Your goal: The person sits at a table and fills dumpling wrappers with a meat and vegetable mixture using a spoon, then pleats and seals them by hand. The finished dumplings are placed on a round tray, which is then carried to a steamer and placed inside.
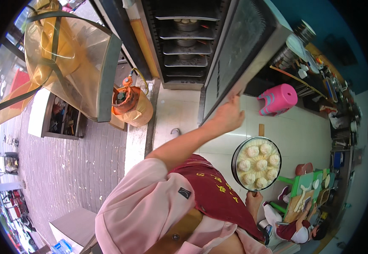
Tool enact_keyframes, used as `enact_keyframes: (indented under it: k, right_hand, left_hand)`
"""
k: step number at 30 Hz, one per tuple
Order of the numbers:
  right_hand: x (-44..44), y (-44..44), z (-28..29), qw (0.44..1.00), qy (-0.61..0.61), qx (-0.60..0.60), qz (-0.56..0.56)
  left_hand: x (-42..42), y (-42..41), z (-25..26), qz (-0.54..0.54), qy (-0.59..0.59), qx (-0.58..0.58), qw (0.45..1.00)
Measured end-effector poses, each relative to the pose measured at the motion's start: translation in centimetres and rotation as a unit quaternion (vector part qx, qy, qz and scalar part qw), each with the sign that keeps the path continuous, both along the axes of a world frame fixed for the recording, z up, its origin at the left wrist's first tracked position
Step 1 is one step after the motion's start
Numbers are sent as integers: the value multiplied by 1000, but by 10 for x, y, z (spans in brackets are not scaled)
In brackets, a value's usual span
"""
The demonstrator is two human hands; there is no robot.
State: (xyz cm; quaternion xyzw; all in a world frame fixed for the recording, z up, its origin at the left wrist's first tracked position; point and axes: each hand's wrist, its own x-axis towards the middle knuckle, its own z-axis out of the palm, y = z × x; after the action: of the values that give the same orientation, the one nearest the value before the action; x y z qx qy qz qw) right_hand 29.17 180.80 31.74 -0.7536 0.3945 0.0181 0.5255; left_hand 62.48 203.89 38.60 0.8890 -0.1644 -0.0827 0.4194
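My left hand (pixel 230 116) grips the edge of the metal-framed door (pixel 234 63) of a tall proofing cabinet. That door stands swung out to the right. Inside the cabinet, metal shelves (pixel 186 47) carry round steamer trays, the upper one (pixel 185 25) with pale buns in it. Low on my right side, my right hand (pixel 254 200) holds a round steamer tray (pixel 234 165) by its near rim or a handle; the fingers are partly hidden. Several pleated white buns (pixel 261 165) sit apart on its woven liner. A short wooden piece (pixel 261 130) shows at the tray's far rim.
An orange gas cylinder (pixel 133 106) stands on the doorstep at left, under a gathered yellowish plastic curtain (pixel 69 57). Behind the door is a pink stool (pixel 279 99). At lower right a seated person (pixel 295 230) works at a green table (pixel 298 187).
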Motion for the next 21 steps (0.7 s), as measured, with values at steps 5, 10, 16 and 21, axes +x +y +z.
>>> enact_keyframes:
  k: [5, 10, 16, 21]
  right_hand:
    - [-54, 15, -6, 999, -25, 3, -41]
    - [-68, 27, -16, 996, -22, 28, -76]
    - [-46, 16, -46, 1000, -6, 18, -20]
    - [28, 21, -68, 996, -19, -13, 86]
  left_hand:
    - [-15, -110, -33, 52, -107, -137, 983]
    - [-15, -173, -29, 59, -46, -199, 977]
    - [-11, -183, -34, -22, -39, -200, 979]
    - [-23, -40, -58, -102, -1, -298, 949]
